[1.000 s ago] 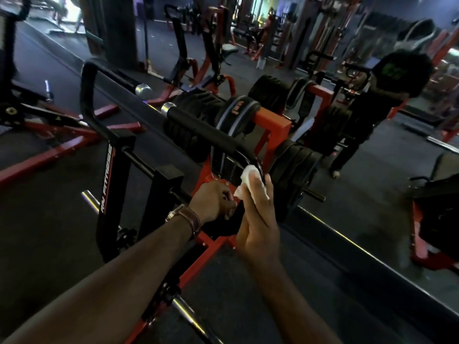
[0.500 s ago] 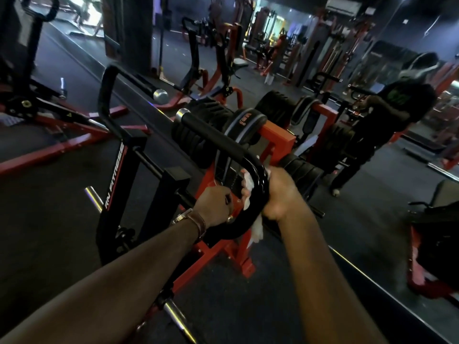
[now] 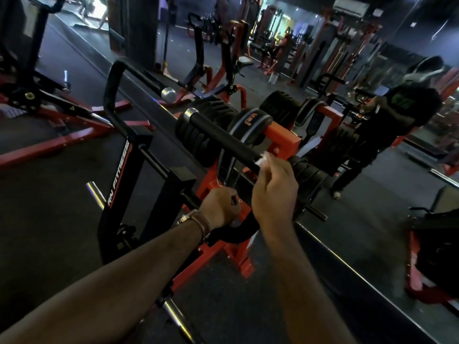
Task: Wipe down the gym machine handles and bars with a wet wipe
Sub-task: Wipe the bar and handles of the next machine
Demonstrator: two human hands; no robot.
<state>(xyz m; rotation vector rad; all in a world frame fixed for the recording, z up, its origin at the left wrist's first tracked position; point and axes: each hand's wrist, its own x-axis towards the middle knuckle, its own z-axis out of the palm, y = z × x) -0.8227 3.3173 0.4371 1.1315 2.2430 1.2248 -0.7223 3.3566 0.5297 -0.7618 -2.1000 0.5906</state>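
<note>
Since half a second ago, the right hand (image 3: 274, 192) has been slid up from the bend onto the straight black foam-covered handle bar (image 3: 223, 135).

At frame centre, the soft, limp white wet wipe (image 3: 262, 160) is pinched under curled fingers against the stiff bar; the left hand (image 3: 219, 209) is wrapped round the lower curve.

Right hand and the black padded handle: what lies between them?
In the head view, a white wet wipe, held by the right hand against the handle.

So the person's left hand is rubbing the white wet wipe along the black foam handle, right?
Not quite: the head view shows the right hand holding the white wet wipe against the black foam handle. The left hand grips the lower bend.
</note>
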